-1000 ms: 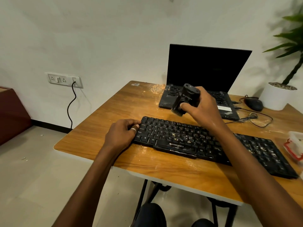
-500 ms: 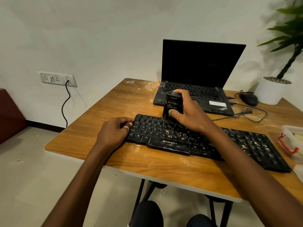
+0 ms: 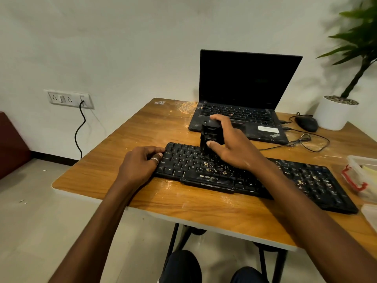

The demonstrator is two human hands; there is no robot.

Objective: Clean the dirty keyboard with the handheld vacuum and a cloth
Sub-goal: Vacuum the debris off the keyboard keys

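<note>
A long black keyboard (image 3: pixel 306 180) lies across the wooden table (image 3: pixel 204 205), with pale crumbs scattered over its middle and right keys. My right hand (image 3: pixel 230 148) grips a small black handheld vacuum (image 3: pixel 211 133), held upright with its lower end on the keyboard's upper left rows. My thumb sits on the front of the vacuum. My left hand (image 3: pixel 140 164), wearing a ring, holds the keyboard's left end with curled fingers. No cloth shows in the view.
An open black laptop (image 3: pixel 244 88) stands behind the keyboard, with dust beside it. A black mouse (image 3: pixel 307 123) and looped cable lie to its right, near a white plant pot (image 3: pixel 334 113). A clear container with a red clip (image 3: pixel 361 176) sits at the right edge.
My right hand has brought the vacuum down from above the keyboard and turned it upright onto the upper left keys. My left hand has stayed on the keyboard's left end.
</note>
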